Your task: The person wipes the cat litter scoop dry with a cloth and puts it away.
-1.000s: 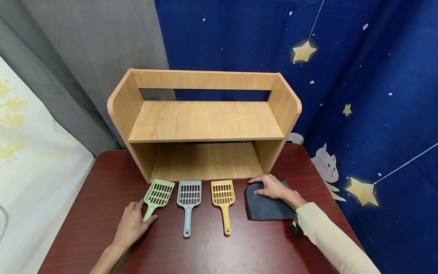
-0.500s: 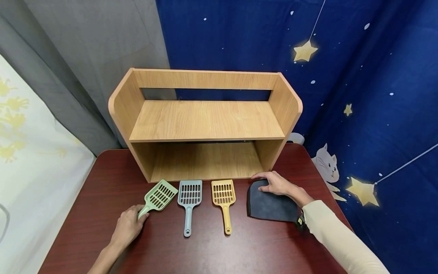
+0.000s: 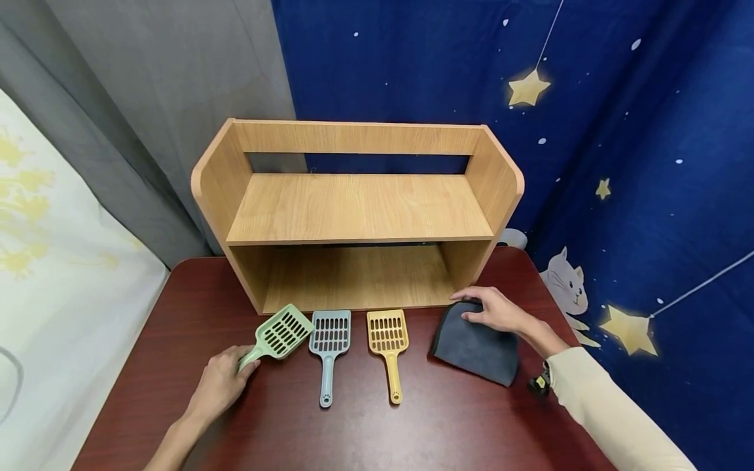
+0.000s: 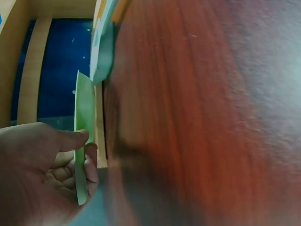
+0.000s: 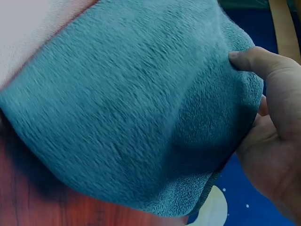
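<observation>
Diagonally, green scoop (image 3: 277,341) points fwd-R, prob. near-level.

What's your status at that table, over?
Left hand holds green litter scoop. Right hand grips dark gray cloth. Light-blue litter scoop close by green one's tip; contact unclear.

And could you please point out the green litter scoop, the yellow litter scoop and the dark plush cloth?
Green litter scoop (image 3: 282,335), head view: slotted pan.
Yellow litter scoop (image 3: 389,352), head view: pan's base, next to the handle.
Dark plush cloth (image 5: 127,103), right wrist view: fuzzy face.

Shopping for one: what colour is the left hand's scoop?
Light green scoop, clearest in the head view.
</observation>
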Demonstrator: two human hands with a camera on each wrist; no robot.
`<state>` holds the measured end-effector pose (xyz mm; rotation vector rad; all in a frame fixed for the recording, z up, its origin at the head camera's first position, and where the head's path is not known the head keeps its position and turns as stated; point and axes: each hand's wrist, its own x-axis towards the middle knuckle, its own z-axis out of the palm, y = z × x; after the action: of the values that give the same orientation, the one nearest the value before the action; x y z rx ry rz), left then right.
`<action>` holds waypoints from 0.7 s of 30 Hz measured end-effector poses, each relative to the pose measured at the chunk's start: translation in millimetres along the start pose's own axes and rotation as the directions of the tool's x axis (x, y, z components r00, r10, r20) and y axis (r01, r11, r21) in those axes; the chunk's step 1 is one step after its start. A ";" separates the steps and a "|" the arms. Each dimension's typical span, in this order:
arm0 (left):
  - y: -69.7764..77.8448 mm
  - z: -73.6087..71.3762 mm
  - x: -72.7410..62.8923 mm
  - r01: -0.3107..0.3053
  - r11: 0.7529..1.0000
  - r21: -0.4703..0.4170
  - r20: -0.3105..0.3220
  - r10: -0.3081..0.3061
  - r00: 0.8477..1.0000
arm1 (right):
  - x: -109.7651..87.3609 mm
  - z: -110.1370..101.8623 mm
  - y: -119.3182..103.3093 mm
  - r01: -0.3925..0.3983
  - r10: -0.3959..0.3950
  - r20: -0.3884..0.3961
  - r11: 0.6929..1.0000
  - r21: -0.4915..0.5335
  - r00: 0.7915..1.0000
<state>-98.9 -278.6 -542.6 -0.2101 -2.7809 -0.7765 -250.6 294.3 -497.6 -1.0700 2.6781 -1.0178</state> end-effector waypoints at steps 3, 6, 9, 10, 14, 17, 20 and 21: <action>7.0 -0.9 5.0 -0.031 1.000 0.000 0.000 0.031 1.000 | -3.6 -6.6 0.3 -0.020 0.020 -0.036 1.000 -0.012 0.999; 12.4 -1.8 11.9 -0.049 0.999 -0.006 0.023 0.050 0.998 | -6.3 -11.8 0.5 -0.045 0.045 -0.072 0.999 -0.004 0.996; 17.5 -2.2 20.6 -0.071 0.997 -0.012 0.048 0.071 0.996 | -10.0 -16.9 -0.6 -0.040 0.042 -0.102 0.999 0.021 0.994; 19.3 -2.6 23.0 -0.075 0.997 -0.014 0.053 0.076 0.996 | -11.2 -18.4 -1.4 -0.033 0.036 -0.110 0.999 0.028 0.993; 26.8 -3.4 32.7 -0.102 0.995 -0.014 0.063 0.103 0.993 | -16.9 -24.3 -6.6 -0.023 0.030 -0.134 0.998 0.058 0.991; 34.2 -3.3 39.7 -0.120 0.993 -0.020 0.080 0.122 0.989 | -21.7 -28.4 -10.7 -0.030 0.040 -0.149 0.997 0.071 0.988; 42.2 -1.5 48.5 -0.142 0.989 -0.031 0.098 0.144 0.985 | -25.7 -31.7 -13.6 -0.042 0.055 -0.165 0.996 0.080 0.985; 44.7 -0.5 51.4 -0.147 0.989 -0.032 0.100 0.150 0.984 | -26.6 -32.3 -14.6 -0.042 0.055 -0.167 0.996 0.080 0.985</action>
<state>-139.0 -237.3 -506.2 -0.4688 -2.8115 -0.7842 -232.0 321.4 -467.9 -0.9395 2.7538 -1.2427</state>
